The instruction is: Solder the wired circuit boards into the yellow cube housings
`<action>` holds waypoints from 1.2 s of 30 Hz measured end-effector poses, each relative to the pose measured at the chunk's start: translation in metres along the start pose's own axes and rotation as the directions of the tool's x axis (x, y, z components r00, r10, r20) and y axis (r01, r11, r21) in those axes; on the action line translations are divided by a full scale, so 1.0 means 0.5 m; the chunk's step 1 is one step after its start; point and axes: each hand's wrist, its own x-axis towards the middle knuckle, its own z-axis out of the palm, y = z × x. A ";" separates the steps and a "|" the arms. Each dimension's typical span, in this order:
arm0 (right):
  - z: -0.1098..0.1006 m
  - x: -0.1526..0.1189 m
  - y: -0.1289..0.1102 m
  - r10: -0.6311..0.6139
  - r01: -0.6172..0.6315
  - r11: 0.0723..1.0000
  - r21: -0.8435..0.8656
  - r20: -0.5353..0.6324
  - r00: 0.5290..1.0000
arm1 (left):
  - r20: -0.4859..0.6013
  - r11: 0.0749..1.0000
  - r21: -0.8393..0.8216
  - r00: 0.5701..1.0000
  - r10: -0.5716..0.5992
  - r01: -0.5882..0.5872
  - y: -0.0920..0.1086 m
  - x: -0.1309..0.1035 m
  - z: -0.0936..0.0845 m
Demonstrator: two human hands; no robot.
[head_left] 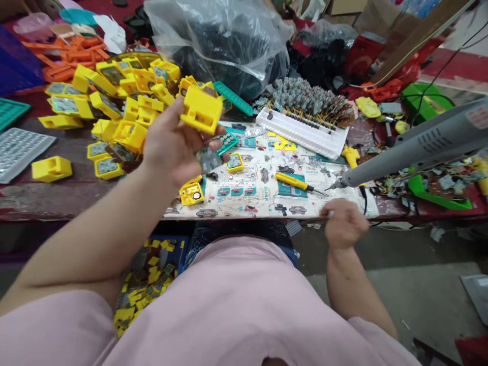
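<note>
Raised over the left part of the printed work sheet, my left hand (170,142) grips a yellow plastic casing (202,109) between thumb and fingers. A grey piece (209,160) shows just below those fingers; whether they hold it I cannot tell. My right hand (345,223) is curled at the table's front edge, slightly blurred, and anything inside it is hidden. Just above it hangs the tip of a grey electric screwdriver (381,165), apart from the hand. A yellow-handled screwdriver (293,181) lies on the sheet. Two small yellow casings, one with a grey insert (235,162) and one open (191,194), rest nearby.
Many yellow casings (129,109) are heaped at left, beside orange parts (72,53). A white rack (301,132) with wired boards (308,99) stands behind the sheet, near a large clear plastic bag (224,40). Green trays (438,193) lie right. A bin of yellow pieces (148,279) sits below.
</note>
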 end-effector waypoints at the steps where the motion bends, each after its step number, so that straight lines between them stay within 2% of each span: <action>1: 0.021 -0.011 -0.003 -0.028 0.032 0.999 -0.036 0.095 0.995 | 0.003 0.996 0.069 0.998 0.063 -0.063 0.015 0.020 0.014; 2: 0.044 -0.015 -0.004 -0.080 0.101 0.991 -0.088 0.214 0.974 | 0.030 0.987 0.131 0.995 0.094 -0.097 0.028 0.042 0.030; 3: 0.068 -0.012 -0.005 -0.180 0.259 0.947 -0.187 0.359 0.916 | 0.044 0.972 0.189 0.990 0.131 -0.137 0.037 0.065 0.046; 4: 0.092 -0.002 -0.004 -0.258 0.407 0.873 -0.269 0.454 0.853 | 0.056 0.954 0.251 0.986 0.155 -0.164 0.043 0.088 0.062; 6: 0.138 0.031 -0.002 -0.293 0.568 0.715 -0.409 0.562 0.774 | 0.131 0.904 0.389 0.982 0.137 -0.178 0.048 0.131 0.088; 8: 0.180 0.067 0.000 -0.173 0.604 0.582 -0.545 0.642 0.747 | 0.216 0.799 0.557 0.969 0.123 -0.226 0.044 0.169 0.105; 9: 0.199 0.083 0.001 -0.087 0.607 0.522 -0.599 0.671 0.736 | 0.248 0.698 0.661 0.958 0.145 -0.277 0.039 0.185 0.111; 11: 0.230 0.103 0.002 0.029 0.612 0.453 -0.648 0.697 0.716 | 0.344 0.423 0.821 0.923 0.169 -0.384 0.024 0.215 0.120; 13: 0.252 0.109 0.003 0.067 0.616 0.442 -0.652 0.709 0.702 | 0.406 0.175 0.884 0.898 0.171 -0.434 -0.002 0.244 0.128; 16: 0.261 0.098 0.000 0.084 0.627 0.455 -0.633 0.731 0.677 | 0.442 0.025 0.892 0.882 0.165 -0.451 -0.056 0.288 0.139; 19: 0.249 0.083 -0.007 0.078 0.658 0.481 -0.579 0.776 0.626 | 0.498 -0.095 0.866 0.861 0.100 -0.490 -0.110 0.329 0.145; 21: 0.235 0.080 -0.011 0.021 0.678 0.473 -0.562 0.777 0.629 | 0.544 -0.183 0.828 0.838 0.038 -0.530 -0.132 0.350 0.144; 23: 0.221 0.078 -0.012 -0.055 0.701 0.416 -0.580 0.753 0.656 | 0.594 -0.260 0.779 0.805 0.013 -0.571 -0.136 0.361 0.139; 25: 0.210 0.075 -0.010 -0.089 0.741 0.336 -0.582 0.763 0.640 | 0.650 -0.313 0.731 0.759 0.048 -0.606 -0.124 0.355 0.129; 27: 0.207 0.066 -0.007 -0.072 0.792 0.273 -0.546 0.810 0.582 | 0.690 -0.326 0.707 0.714 0.121 -0.628 -0.099 0.328 0.112; 29: 0.211 0.052 -0.004 -0.075 0.836 0.244 -0.491 0.850 0.521 | 0.702 -0.330 0.701 0.693 0.162 -0.633 -0.069 0.279 0.087; 30: 0.215 0.045 -0.003 -0.091 0.854 0.238 -0.464 0.864 0.495 | 0.696 -0.344 0.705 0.699 0.167 -0.620 -0.056 0.250 0.071; 32: 0.225 0.031 -0.001 -0.140 0.885 0.240 -0.399 0.888 0.439 | 0.659 -0.405 0.718 0.741 0.130 -0.567 -0.036 0.187 0.032; 34: 0.234 0.020 0.000 -0.205 0.912 0.261 -0.317 0.905 0.373 | 0.628 -0.441 0.726 0.770 0.113 -0.527 -0.031 0.129 -0.014; 35: 0.238 0.015 0.001 -0.240 0.919 0.277 -0.280 0.906 0.349 | 0.617 -0.442 0.737 0.776 0.130 -0.511 -0.033 0.103 -0.037; 36: 0.239 0.010 0.001 -0.268 0.918 0.298 -0.261 0.900 0.343 | 0.621 -0.421 0.745 0.768 0.155 -0.518 -0.040 0.079 -0.060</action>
